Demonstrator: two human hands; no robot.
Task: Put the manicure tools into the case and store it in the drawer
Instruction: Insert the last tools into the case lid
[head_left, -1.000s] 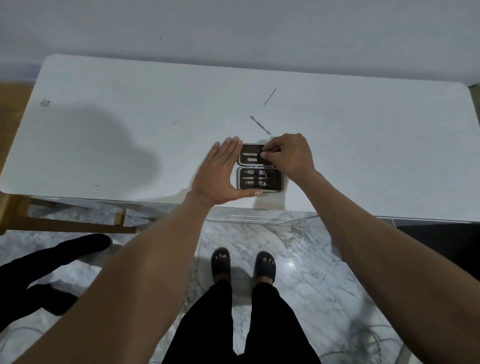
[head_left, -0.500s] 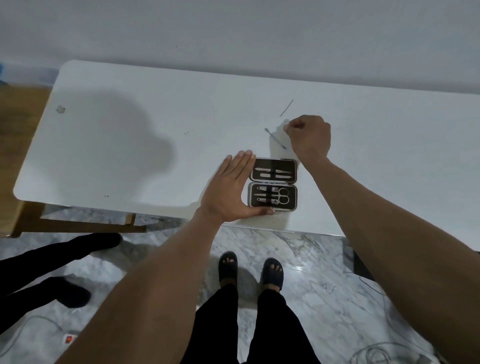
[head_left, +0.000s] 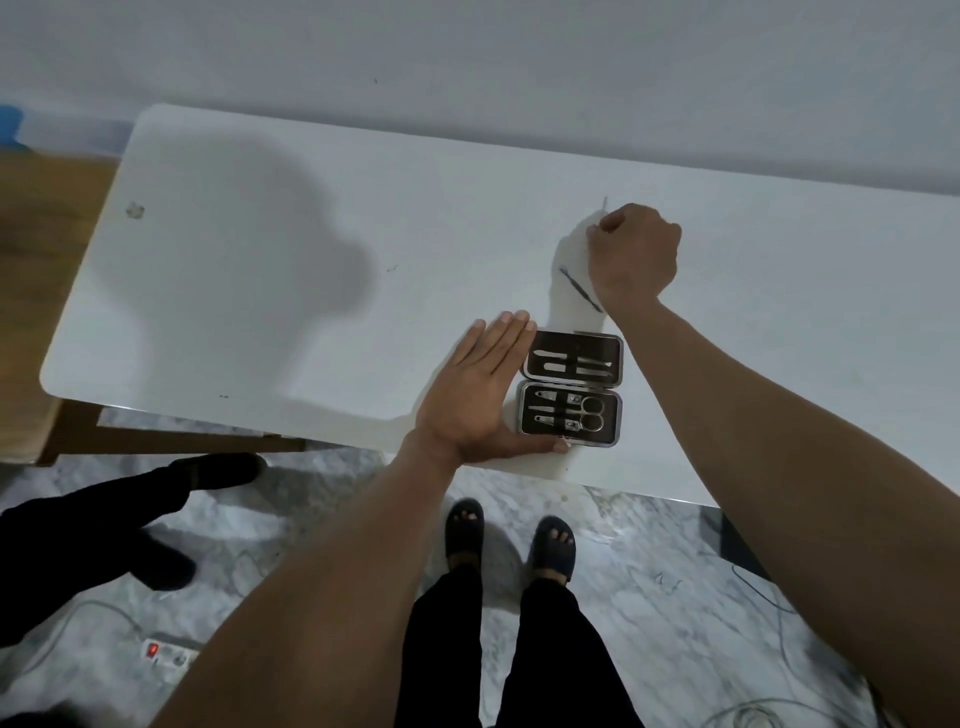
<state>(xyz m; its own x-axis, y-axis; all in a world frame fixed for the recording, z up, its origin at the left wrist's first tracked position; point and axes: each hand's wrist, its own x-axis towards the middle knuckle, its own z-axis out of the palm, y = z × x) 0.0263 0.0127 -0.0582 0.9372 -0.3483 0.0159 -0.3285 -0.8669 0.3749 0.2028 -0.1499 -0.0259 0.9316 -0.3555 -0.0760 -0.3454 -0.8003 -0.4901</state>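
Observation:
The open manicure case (head_left: 570, 388) lies near the front edge of the white table (head_left: 311, 312), black inside with a silver rim. Its far half holds slim tools; its near half holds clippers and scissors. My left hand (head_left: 478, 395) rests flat against the case's left side, thumb along its front edge. My right hand (head_left: 636, 254) is farther back, fingers curled on the near end of a thin metal tool (head_left: 605, 203) whose tip sticks out beyond the fist. A second slim tool (head_left: 579, 288) lies loose on the table just left of my right wrist.
The table's front edge runs just behind my sandalled feet (head_left: 511, 535). Another person's black-clad legs (head_left: 104, 525) stretch over the marble floor at the left. A power strip with a red light (head_left: 166, 653) and cables lie on the floor. A wall backs the table.
My right hand left the case's far half and moved back past the loose slim tool to the thin tool, closing on it. My left hand stayed against the case.

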